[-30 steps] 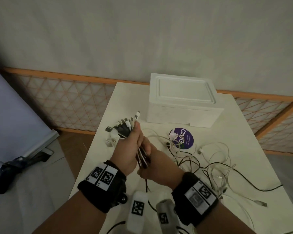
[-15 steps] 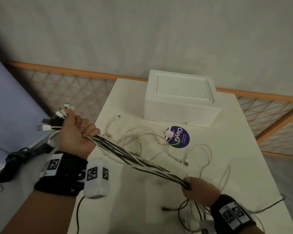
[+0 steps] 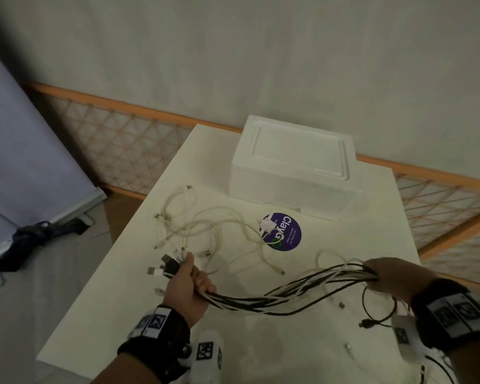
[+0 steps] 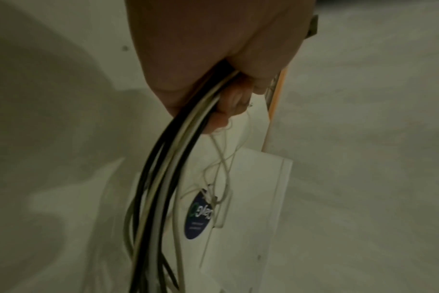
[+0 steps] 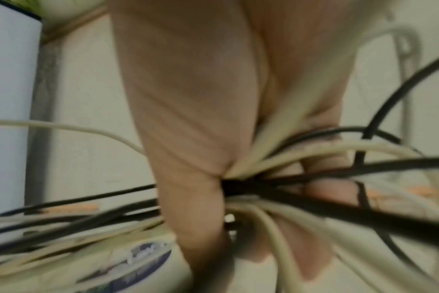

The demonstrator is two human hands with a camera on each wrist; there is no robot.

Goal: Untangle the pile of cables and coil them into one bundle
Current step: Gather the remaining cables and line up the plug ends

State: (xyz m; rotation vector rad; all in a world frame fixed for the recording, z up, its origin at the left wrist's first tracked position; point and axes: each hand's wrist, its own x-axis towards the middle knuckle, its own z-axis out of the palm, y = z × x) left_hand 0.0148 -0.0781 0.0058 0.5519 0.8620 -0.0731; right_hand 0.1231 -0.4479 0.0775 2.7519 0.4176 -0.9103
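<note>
White table under me, pushed against a pale wall with an orange-framed lattice rail behind it, a foam box at the far edge and a round purple sticker just in front of it.

I am at the gathering stage: most of the black and white cables are pulled into one thick run that sags between my two hands above the table. My left hand is clenched around the end where the plugs fan out past my thumb, fist raised, knuckles toward the box. My right hand is out to the side at about the same height, fingers wrapped around the run; past it the loose tails drop toward the table's near right corner. The right wrist view shows the strands splaying out of my fist on both sides, though it is blurred.

A few thin white cords lie in slack loops on the table between my left hand and the sticker, not yet in the bunch.

As I judge it, the next move calls for combing out the tails, collecting the stray cords, then winding the run into loops. Snagged plugs are the likely trouble.
</note>
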